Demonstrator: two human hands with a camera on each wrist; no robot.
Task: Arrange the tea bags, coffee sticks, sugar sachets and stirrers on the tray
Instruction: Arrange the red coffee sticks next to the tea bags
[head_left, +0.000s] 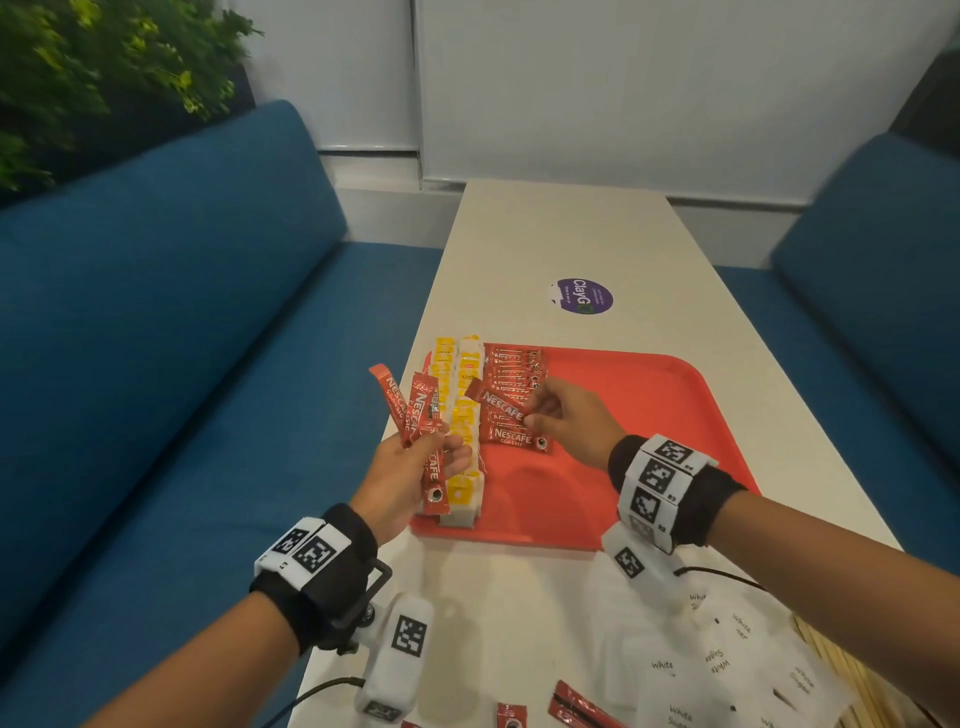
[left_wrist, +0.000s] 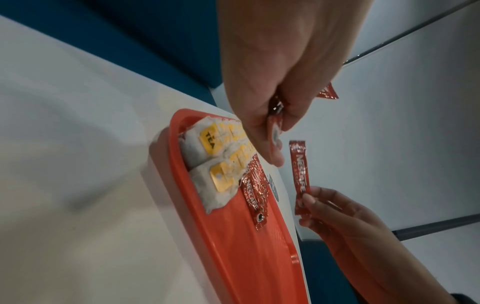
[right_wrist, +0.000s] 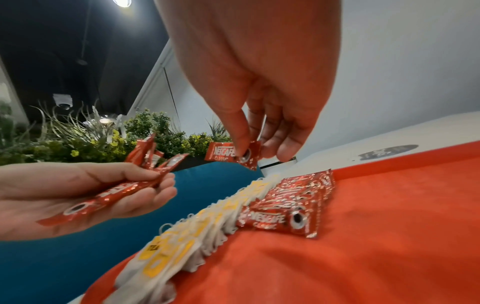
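A red tray (head_left: 649, 415) lies on the white table. Two rows of yellow-tagged tea bags (head_left: 465, 415) run along its left side, and a column of red coffee sticks (head_left: 514, 384) lies right of them. My left hand (head_left: 415, 462) holds a fan of several coffee sticks (head_left: 410, 410) above the tray's left edge. My right hand (head_left: 563, 415) pinches one coffee stick (head_left: 496, 402) by its end, just above the laid column. In the right wrist view thumb and finger pinch that stick (right_wrist: 226, 155). The left wrist view shows the same stick (left_wrist: 300, 170).
White sugar sachets (head_left: 727, 660) lie scattered on the table at the near right, with wooden stirrers (head_left: 841, 670) beside them. A few loose coffee sticks (head_left: 576, 706) rest at the near edge. A purple round sticker (head_left: 582, 296) sits beyond the tray. Blue sofas flank the table.
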